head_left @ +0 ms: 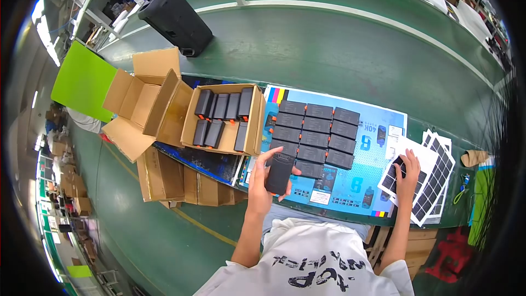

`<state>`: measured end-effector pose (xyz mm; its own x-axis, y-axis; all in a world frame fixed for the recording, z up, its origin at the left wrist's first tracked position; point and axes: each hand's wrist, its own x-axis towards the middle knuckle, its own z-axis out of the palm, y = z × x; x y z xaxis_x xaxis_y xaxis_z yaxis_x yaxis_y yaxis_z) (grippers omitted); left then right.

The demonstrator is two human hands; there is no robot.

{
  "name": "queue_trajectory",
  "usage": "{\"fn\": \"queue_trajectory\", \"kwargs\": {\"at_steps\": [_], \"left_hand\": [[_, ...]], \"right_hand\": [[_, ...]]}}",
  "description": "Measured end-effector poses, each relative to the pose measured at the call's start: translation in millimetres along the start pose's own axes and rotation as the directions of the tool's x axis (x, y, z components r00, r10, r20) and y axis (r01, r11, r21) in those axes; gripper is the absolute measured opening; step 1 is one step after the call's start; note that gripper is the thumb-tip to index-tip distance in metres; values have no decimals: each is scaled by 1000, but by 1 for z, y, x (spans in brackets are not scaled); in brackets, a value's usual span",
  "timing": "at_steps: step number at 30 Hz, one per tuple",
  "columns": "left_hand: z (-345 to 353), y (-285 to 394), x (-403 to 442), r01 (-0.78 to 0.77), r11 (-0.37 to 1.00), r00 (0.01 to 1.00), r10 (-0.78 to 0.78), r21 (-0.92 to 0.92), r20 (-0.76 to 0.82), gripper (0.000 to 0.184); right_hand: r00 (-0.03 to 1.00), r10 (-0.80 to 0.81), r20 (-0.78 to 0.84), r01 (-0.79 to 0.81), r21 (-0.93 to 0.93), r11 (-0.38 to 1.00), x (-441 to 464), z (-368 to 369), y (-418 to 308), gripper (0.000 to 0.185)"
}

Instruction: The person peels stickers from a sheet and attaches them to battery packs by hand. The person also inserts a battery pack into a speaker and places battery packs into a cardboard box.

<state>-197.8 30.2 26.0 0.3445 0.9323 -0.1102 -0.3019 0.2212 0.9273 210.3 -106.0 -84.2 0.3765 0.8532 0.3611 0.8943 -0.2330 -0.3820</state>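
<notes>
My left hand (pixel 266 180) is wrapped round a black rectangular box-shaped device (pixel 280 173), which has a bit of orange at its lower end. It is held above the near left part of a printed blue mat (pixel 370 131). On the mat, rows of similar black devices (pixel 315 137) lie side by side, some with orange tips. My right hand (pixel 406 176) is on a white sheet of black labels (pixel 390 178), its fingers bent and pinching at it. The exact grip of the fingertips is too small to make out. More label sheets (pixel 436 178) lie fanned out beside it.
Left of the mat, a cardboard box (pixel 253 145) contains several black devices standing upright. Beyond it sits an open cardboard carton (pixel 143 101). A black speaker-like case (pixel 178 22) stands on the green surface behind. A brown roll (pixel 473 158) lies at the right edge.
</notes>
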Motion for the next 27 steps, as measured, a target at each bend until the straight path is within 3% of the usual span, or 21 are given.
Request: {"fn": "queue_trajectory", "kwargs": {"at_steps": [3,6,10,11,13,14,15,17,20,22,25,26,27], "left_hand": [[-3,-4,1,-5,999,1000,4,42,15,48],[-19,-24,-7,8,989,997,5,149,-83,38],[-41,-67,-16,-63,985,934,115,163,-337,32],[-50,-81,-16,-111,949,896,225,296,-384,36],[-55,-74,-18,-167,825,852,397,540,-342,41],[-53,-56,-22,-126,799,835,406,588,-371,40],[-61,-55,-21,-170,772,841,438,613,-318,39],[-84,-64,-12,-229,732,843,479,642,-246,30],[-111,-68,5,-323,590,817,569,740,-97,27],[-125,-66,10,-267,587,871,487,764,-70,22],[-152,-89,20,-401,371,786,608,837,107,14],[-148,-88,17,-327,605,848,527,726,-57,9],[-144,-94,14,-326,613,853,518,720,-55,9]], "right_hand": [[1000,5,-10,-5,5,1000,0,-1,-1,30],[1000,-16,9,16,-14,1000,-3,8,14,27],[999,5,43,-5,-9,1000,-5,6,9,38],[999,10,41,-10,11,1000,-7,7,14,44],[996,64,69,-69,60,996,-9,9,17,49],[993,68,96,-73,47,996,-10,17,35,57],[980,83,182,-72,-69,995,4,-11,-8,57],[984,-180,-3,180,-56,982,-10,5,19,45],[972,-231,37,233,-63,971,35,47,5,46],[966,-246,80,252,-74,965,53,70,-9,47],[959,-254,129,266,-90,960,75,111,-28,48],[957,-253,142,268,-94,959,81,126,-34,49],[956,-251,154,267,-101,958,86,139,-38,49]]}}
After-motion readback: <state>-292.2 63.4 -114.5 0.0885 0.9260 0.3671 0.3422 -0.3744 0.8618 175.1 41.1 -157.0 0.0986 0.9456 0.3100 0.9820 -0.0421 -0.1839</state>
